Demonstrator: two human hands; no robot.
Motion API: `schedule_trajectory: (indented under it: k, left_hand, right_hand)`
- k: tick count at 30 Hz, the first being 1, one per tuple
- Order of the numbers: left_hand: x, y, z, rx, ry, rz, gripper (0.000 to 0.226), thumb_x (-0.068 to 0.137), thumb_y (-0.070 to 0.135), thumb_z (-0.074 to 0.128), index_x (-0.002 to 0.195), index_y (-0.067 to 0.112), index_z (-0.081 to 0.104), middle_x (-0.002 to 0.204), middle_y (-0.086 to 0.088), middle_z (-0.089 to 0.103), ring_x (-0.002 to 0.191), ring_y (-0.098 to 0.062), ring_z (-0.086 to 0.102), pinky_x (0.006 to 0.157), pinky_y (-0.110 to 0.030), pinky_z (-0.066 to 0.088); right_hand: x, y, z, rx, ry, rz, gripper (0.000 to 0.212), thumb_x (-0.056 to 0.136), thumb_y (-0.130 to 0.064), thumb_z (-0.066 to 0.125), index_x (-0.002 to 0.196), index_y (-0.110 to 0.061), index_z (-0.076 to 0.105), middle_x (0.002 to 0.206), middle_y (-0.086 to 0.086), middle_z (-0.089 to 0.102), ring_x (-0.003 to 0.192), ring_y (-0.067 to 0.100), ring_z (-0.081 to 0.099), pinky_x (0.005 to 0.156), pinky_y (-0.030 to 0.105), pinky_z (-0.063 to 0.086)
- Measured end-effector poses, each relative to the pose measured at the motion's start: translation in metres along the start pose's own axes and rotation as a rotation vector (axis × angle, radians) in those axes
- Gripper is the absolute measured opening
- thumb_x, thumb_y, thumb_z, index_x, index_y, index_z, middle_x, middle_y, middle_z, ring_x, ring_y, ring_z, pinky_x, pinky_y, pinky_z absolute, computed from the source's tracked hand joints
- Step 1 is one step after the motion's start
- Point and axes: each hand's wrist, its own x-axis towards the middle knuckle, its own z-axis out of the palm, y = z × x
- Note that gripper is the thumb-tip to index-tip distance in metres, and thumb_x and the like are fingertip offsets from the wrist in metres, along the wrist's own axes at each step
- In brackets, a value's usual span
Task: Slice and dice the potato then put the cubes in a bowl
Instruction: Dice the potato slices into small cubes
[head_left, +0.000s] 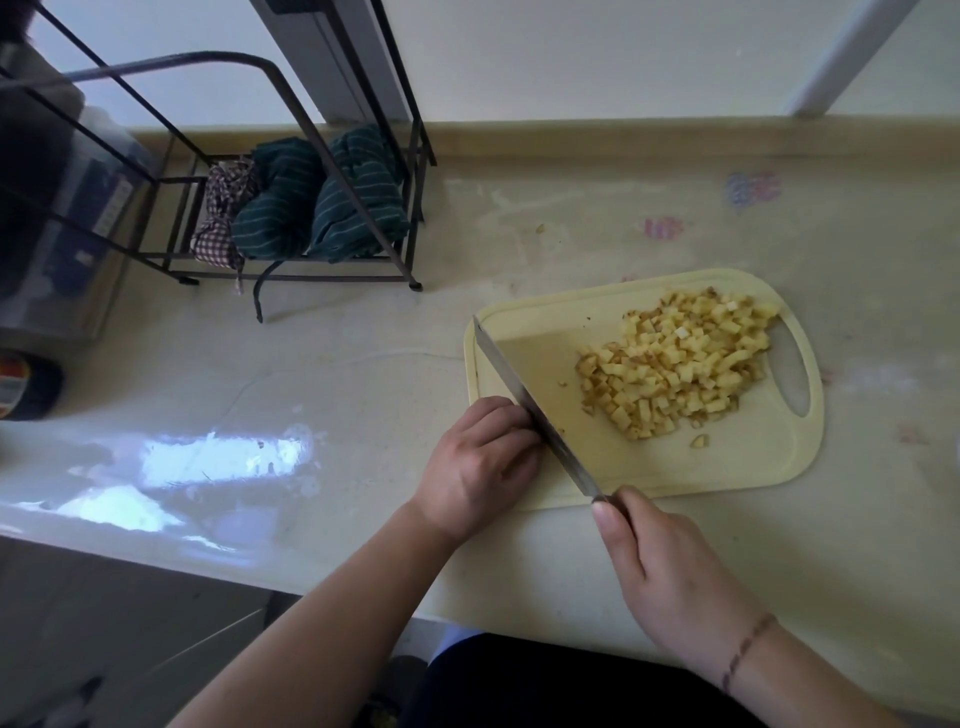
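No readable writing, pale glossy surface (322, 395) carrying a cream cutting board (769, 457) under diced potato cubes (675, 374), right hand (670, 566) gripping the knife (535, 415), left hand (483, 462) resting curled against its blade, what it is holding unclear, wire rack (291, 171) of cloths by the white wall.

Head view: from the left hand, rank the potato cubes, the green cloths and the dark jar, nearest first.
1. Potato cubes, right of the left hand, on the board.
2. Green cloths, up-left, in the wire rack.
3. Dark jar, far left edge.

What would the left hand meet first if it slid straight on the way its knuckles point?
The left hand already has its fingers against the knife blade, so the blade blocks it; beyond lies bare cutting board.
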Motion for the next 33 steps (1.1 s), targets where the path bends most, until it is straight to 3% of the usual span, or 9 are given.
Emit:
schedule_trajectory:
  k: [6,13,18,22,27,33]
  left_hand:
    - [0.001,0.003,-0.004,0.01,0.001,0.029,0.004,0.087,0.002,0.077,0.085,-0.001,0.075,0.093,-0.013,0.068,0.089,-0.03,0.063,0.081,-0.032,0.054]
    - [-0.005,0.001,-0.012,0.016,0.006,0.008,0.005,0.083,-0.002,0.077,0.083,-0.002,0.073,0.091,-0.014,0.067,0.086,-0.029,0.062,0.077,-0.031,0.052]
    - [-0.003,-0.001,-0.01,0.001,-0.027,0.019,0.004,0.082,-0.005,0.075,0.083,-0.002,0.073,0.09,-0.013,0.068,0.082,-0.031,0.063,0.075,-0.033,0.053]
    - [-0.006,-0.001,-0.008,-0.012,-0.024,0.0,0.002,0.086,-0.003,0.073,0.086,-0.001,0.075,0.093,-0.012,0.07,0.086,-0.03,0.065,0.076,-0.034,0.055]
    - [-0.007,-0.001,-0.005,-0.037,0.004,-0.035,0.004,0.086,-0.002,0.073,0.088,-0.001,0.076,0.096,-0.011,0.071,0.09,-0.029,0.066,0.08,-0.031,0.055]
    - [-0.005,0.001,-0.006,-0.045,0.011,-0.023,0.002,0.086,-0.002,0.075,0.085,0.0,0.074,0.093,-0.011,0.069,0.086,-0.028,0.065,0.079,-0.03,0.054]
  right_hand:
    - [0.001,0.003,-0.007,0.027,0.043,0.037,0.041,0.086,-0.058,0.023,0.07,-0.026,0.043,0.054,0.003,0.053,0.061,0.015,0.054,0.055,0.032,0.039]
    - [-0.01,-0.006,-0.004,0.063,0.018,-0.002,0.042,0.09,-0.057,0.025,0.074,-0.024,0.047,0.054,0.006,0.053,0.055,0.016,0.052,0.053,0.031,0.038]
    - [-0.011,-0.005,0.001,0.01,-0.003,-0.025,0.037,0.09,-0.055,0.025,0.073,-0.026,0.043,0.049,-0.003,0.045,0.056,0.012,0.049,0.049,0.023,0.032]
    - [-0.014,-0.005,0.003,0.017,0.001,-0.025,0.038,0.092,-0.058,0.022,0.072,-0.03,0.039,0.055,-0.009,0.052,0.051,0.01,0.048,0.046,0.018,0.029]
    - [0.001,-0.006,0.017,-0.033,0.026,-0.02,0.044,0.087,-0.064,0.013,0.073,-0.029,0.035,0.053,-0.003,0.046,0.051,0.013,0.045,0.049,0.027,0.026]
    - [0.011,-0.004,0.0,0.019,0.044,0.03,0.046,0.088,-0.062,0.02,0.07,-0.026,0.043,0.054,0.002,0.052,0.057,0.013,0.053,0.049,0.026,0.038]
